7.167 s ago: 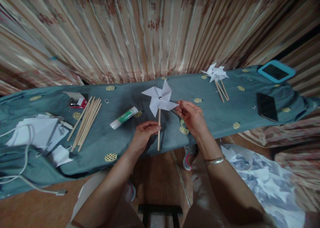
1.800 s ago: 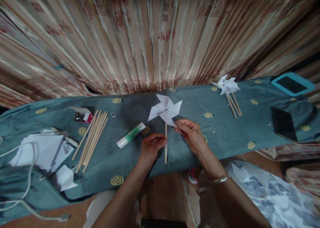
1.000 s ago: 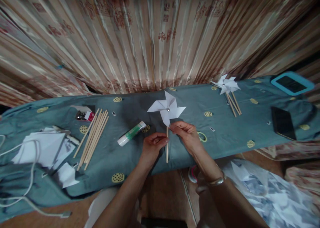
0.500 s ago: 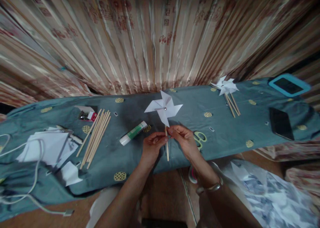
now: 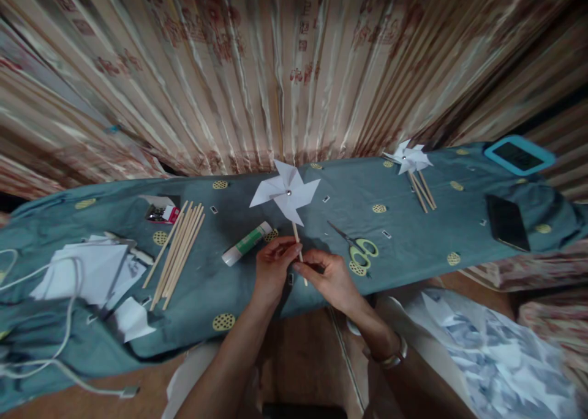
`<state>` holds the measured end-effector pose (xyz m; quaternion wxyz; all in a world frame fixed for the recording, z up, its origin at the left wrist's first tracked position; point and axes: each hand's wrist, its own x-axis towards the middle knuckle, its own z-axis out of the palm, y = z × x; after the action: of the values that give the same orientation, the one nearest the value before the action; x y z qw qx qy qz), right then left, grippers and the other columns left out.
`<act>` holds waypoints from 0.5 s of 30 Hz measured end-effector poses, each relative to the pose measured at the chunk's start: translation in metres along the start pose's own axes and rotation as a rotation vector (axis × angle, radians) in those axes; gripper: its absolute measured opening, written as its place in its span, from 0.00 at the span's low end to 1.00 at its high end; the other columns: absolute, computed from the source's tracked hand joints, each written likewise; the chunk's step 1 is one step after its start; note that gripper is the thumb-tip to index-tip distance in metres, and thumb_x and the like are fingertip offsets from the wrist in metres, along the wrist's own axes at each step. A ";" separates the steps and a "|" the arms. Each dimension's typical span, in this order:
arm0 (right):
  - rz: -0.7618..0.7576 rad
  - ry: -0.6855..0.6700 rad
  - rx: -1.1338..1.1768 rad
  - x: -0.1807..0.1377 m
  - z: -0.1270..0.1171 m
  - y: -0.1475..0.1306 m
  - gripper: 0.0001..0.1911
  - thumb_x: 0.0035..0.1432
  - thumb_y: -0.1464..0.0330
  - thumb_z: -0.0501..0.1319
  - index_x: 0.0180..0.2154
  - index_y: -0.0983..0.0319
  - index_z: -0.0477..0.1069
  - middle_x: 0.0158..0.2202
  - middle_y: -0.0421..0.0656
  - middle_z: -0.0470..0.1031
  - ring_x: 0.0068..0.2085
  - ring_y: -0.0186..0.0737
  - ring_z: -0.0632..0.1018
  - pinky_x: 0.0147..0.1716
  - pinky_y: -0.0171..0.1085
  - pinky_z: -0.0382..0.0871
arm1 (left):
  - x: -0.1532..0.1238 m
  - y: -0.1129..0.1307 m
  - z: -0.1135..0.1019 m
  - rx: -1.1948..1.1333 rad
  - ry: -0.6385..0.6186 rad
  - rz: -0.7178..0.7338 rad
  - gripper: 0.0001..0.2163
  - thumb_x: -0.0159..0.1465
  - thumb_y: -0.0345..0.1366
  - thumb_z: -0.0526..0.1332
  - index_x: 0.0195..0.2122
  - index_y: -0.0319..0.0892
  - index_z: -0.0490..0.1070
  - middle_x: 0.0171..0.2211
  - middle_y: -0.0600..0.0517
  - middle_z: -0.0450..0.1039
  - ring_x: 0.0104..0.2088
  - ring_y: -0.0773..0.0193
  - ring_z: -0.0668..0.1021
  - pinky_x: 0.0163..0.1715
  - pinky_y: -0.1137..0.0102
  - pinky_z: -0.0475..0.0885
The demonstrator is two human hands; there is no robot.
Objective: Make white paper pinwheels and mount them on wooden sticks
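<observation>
A white paper pinwheel with a metal pin at its centre stands up on a thin wooden stick in front of me. My left hand pinches the stick below the blades. Lower on the same stick, the fingertips of my right hand are closed round it. A glue stick with a green label lies left of my left hand. Green-handled scissors rest to the right of my right hand, their blades pointing away to the left.
On the left are loose wooden sticks, a small box of pins, stacked white paper and a white cable. Finished pinwheels, a dark phone and a blue-framed tablet lie right. A bag of paper pieces sits below.
Both hands and the pinwheel have shifted left, and the stick now tilts more. My right hand has slid lower along it, uncovering the scissors.
</observation>
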<state>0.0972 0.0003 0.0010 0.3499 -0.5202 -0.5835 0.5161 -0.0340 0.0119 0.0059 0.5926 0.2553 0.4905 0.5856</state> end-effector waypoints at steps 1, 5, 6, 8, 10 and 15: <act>-0.004 0.004 -0.013 0.000 0.001 0.001 0.10 0.56 0.61 0.64 0.30 0.61 0.75 0.25 0.38 0.75 0.28 0.34 0.73 0.30 0.33 0.65 | 0.000 0.000 0.000 -0.008 -0.001 -0.004 0.10 0.45 0.36 0.74 0.27 0.41 0.78 0.26 0.54 0.77 0.28 0.68 0.75 0.31 0.73 0.70; 0.002 0.026 -0.020 0.001 0.000 0.004 0.11 0.56 0.60 0.63 0.28 0.61 0.75 0.24 0.37 0.73 0.26 0.33 0.71 0.29 0.33 0.64 | -0.001 0.000 0.002 -0.036 -0.022 -0.031 0.11 0.46 0.39 0.74 0.28 0.41 0.78 0.27 0.53 0.77 0.29 0.68 0.76 0.33 0.73 0.70; 0.005 0.035 -0.015 0.002 -0.001 0.004 0.12 0.56 0.59 0.63 0.28 0.61 0.74 0.24 0.38 0.73 0.27 0.33 0.71 0.29 0.33 0.64 | -0.001 0.000 0.003 -0.044 -0.025 -0.038 0.12 0.46 0.40 0.74 0.28 0.40 0.78 0.27 0.53 0.77 0.29 0.67 0.76 0.33 0.73 0.70; -0.004 0.077 -0.007 0.005 -0.006 0.003 0.13 0.56 0.58 0.63 0.27 0.61 0.74 0.23 0.38 0.73 0.26 0.34 0.72 0.29 0.33 0.65 | -0.001 0.000 0.004 -0.044 -0.024 -0.052 0.13 0.45 0.40 0.74 0.29 0.40 0.79 0.27 0.52 0.78 0.29 0.67 0.76 0.33 0.72 0.70; -0.023 0.151 -0.015 0.009 -0.018 -0.001 0.15 0.54 0.56 0.64 0.25 0.60 0.73 0.22 0.38 0.73 0.25 0.34 0.71 0.27 0.33 0.65 | -0.001 -0.001 0.005 -0.026 -0.013 -0.064 0.14 0.44 0.40 0.74 0.30 0.40 0.79 0.27 0.52 0.78 0.28 0.67 0.76 0.32 0.72 0.70; -0.037 0.356 -0.156 0.020 -0.081 -0.017 0.18 0.51 0.53 0.65 0.26 0.61 0.74 0.19 0.38 0.71 0.21 0.32 0.67 0.22 0.33 0.60 | 0.000 -0.001 0.005 0.007 -0.024 -0.066 0.14 0.44 0.40 0.74 0.30 0.40 0.78 0.25 0.52 0.77 0.27 0.68 0.75 0.30 0.73 0.69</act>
<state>0.1653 0.0403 0.0328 0.4158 -0.6179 -0.5602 0.3626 -0.0292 0.0130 0.0065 0.6166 0.2480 0.4936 0.5610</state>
